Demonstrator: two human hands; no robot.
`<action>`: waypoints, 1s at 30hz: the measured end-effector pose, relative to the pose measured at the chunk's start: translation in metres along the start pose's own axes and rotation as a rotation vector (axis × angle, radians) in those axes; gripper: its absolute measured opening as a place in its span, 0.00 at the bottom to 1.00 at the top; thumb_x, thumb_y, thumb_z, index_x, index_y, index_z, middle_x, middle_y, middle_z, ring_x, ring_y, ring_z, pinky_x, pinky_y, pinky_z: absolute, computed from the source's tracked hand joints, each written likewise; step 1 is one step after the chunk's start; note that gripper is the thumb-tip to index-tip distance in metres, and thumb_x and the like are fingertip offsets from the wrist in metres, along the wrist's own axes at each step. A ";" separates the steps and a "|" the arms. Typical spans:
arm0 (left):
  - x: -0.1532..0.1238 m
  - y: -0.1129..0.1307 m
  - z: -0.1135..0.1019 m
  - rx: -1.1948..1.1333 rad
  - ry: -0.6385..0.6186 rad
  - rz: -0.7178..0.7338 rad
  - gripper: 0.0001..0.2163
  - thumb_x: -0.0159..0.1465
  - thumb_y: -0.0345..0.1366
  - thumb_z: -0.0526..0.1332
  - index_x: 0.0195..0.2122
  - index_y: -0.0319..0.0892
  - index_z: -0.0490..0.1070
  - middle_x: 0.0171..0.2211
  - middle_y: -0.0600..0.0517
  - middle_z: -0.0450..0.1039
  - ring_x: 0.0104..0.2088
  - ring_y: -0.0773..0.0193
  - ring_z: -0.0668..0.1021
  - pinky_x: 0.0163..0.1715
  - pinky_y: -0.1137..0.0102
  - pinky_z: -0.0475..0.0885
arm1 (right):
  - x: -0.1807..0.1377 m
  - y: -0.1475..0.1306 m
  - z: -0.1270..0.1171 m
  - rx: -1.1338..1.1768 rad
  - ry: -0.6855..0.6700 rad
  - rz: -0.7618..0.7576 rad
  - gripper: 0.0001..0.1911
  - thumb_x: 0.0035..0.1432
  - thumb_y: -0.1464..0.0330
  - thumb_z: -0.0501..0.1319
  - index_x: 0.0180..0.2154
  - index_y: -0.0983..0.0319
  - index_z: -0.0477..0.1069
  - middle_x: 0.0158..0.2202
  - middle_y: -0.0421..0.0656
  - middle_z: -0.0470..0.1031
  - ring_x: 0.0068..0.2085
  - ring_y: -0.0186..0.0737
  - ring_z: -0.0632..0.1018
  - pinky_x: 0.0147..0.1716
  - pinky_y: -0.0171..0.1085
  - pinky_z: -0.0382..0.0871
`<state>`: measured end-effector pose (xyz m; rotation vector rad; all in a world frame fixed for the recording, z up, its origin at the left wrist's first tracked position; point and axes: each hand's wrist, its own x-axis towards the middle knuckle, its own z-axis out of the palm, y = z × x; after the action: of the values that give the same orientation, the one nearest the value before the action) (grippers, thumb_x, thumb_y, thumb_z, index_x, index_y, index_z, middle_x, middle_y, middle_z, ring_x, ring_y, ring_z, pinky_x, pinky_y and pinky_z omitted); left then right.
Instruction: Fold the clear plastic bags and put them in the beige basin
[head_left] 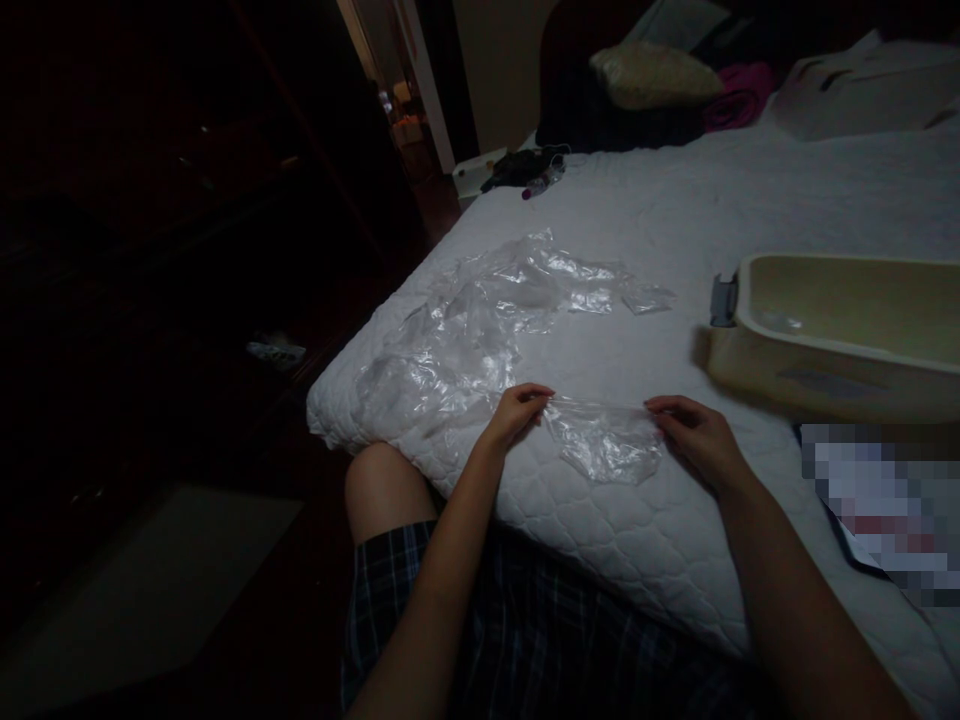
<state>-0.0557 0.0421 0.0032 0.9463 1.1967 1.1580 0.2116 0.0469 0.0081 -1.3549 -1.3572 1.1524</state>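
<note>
Plastic film piece, clear and crinkled, is spread over the white quilted bed, left hand and right hand pinching its upper corners, and, judged light, limp and slippery, is best gripped there.

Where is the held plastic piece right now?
In the head view, the clear plastic piece is below and right of centre, between left hand and right hand, over white bedding, left of the cream bin.
</note>
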 end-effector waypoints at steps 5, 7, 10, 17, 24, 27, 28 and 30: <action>-0.006 0.007 0.002 0.013 0.001 0.014 0.11 0.49 0.33 0.63 0.35 0.38 0.75 0.30 0.51 0.74 0.18 0.77 0.66 0.17 0.78 0.58 | 0.001 0.003 0.000 -0.063 0.021 -0.069 0.10 0.44 0.64 0.61 0.31 0.59 0.73 0.37 0.45 0.76 0.37 0.42 0.75 0.35 0.40 0.68; -0.008 0.007 0.002 0.035 0.016 0.029 0.12 0.51 0.35 0.62 0.37 0.39 0.74 0.34 0.51 0.75 0.19 0.76 0.66 0.17 0.78 0.59 | -0.001 0.003 0.001 -0.105 0.083 -0.151 0.08 0.46 0.65 0.59 0.31 0.59 0.73 0.36 0.44 0.75 0.37 0.42 0.75 0.37 0.41 0.68; -0.013 0.005 0.004 0.149 0.113 0.204 0.10 0.54 0.37 0.59 0.35 0.40 0.73 0.30 0.53 0.72 0.20 0.74 0.66 0.20 0.76 0.60 | -0.006 0.002 0.003 -0.239 0.260 -0.384 0.06 0.48 0.70 0.57 0.30 0.59 0.72 0.32 0.42 0.72 0.33 0.39 0.73 0.34 0.40 0.67; -0.039 0.003 0.021 0.886 0.128 0.896 0.08 0.56 0.31 0.55 0.34 0.40 0.73 0.36 0.47 0.71 0.36 0.63 0.72 0.36 0.67 0.68 | -0.020 -0.003 0.007 -0.550 0.201 -0.846 0.10 0.49 0.75 0.55 0.32 0.61 0.73 0.32 0.45 0.70 0.35 0.43 0.72 0.36 0.43 0.67; -0.050 0.004 0.027 1.354 -0.157 0.803 0.06 0.56 0.31 0.55 0.26 0.40 0.71 0.31 0.47 0.71 0.34 0.60 0.71 0.36 0.64 0.66 | -0.019 -0.004 0.007 -0.801 -0.090 -0.802 0.08 0.51 0.71 0.55 0.27 0.63 0.72 0.28 0.46 0.71 0.32 0.43 0.71 0.34 0.43 0.62; -0.049 0.001 0.024 1.281 -0.134 0.810 0.06 0.55 0.30 0.55 0.28 0.40 0.72 0.32 0.47 0.72 0.36 0.59 0.71 0.38 0.64 0.67 | -0.018 -0.003 0.007 -0.796 -0.119 -0.755 0.08 0.52 0.70 0.55 0.27 0.62 0.72 0.28 0.45 0.72 0.32 0.43 0.71 0.35 0.43 0.62; -0.050 0.001 0.024 1.223 -0.112 0.830 0.06 0.55 0.30 0.55 0.30 0.40 0.73 0.33 0.46 0.72 0.36 0.60 0.72 0.38 0.65 0.67 | -0.018 -0.003 0.006 -0.764 -0.116 -0.744 0.08 0.52 0.70 0.55 0.27 0.62 0.72 0.28 0.45 0.73 0.33 0.43 0.71 0.35 0.43 0.62; -0.052 0.003 0.023 1.082 -0.022 0.848 0.08 0.55 0.29 0.55 0.32 0.39 0.73 0.35 0.45 0.73 0.37 0.60 0.73 0.39 0.65 0.68 | -0.018 -0.001 0.005 -0.654 -0.086 -0.728 0.08 0.52 0.68 0.55 0.28 0.61 0.72 0.29 0.45 0.73 0.33 0.43 0.72 0.36 0.43 0.63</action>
<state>-0.0327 -0.0078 0.0190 2.4442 1.4509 1.0565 0.2074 0.0292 0.0091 -1.0542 -2.1596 0.2768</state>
